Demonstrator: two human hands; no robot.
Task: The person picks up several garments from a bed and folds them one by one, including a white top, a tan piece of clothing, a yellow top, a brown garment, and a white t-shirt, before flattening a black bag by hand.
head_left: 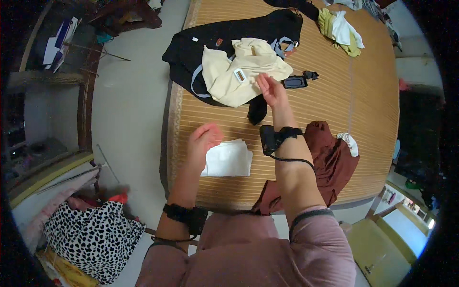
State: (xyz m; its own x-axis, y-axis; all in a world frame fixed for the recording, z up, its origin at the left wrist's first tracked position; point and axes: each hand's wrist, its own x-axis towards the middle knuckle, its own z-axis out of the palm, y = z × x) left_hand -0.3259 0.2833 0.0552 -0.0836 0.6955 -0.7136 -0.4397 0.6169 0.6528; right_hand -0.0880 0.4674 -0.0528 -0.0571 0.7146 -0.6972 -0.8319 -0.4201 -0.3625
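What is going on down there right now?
A person is working over clothes on a striped surface. Their left hand is at the upper-left corner of a folded white cloth; whether it grips is unclear. The right hand, open, is over the right part of a cream garment, which lies on a black one. A maroon garment lies to the right.

Two bare hands (206, 137) (272, 91), two black forearm devices (271, 140) (197, 221), one flat white fabric bundle (227, 160), one rumpled cream cloth (246, 64) and one maroon garment (330, 160) show.
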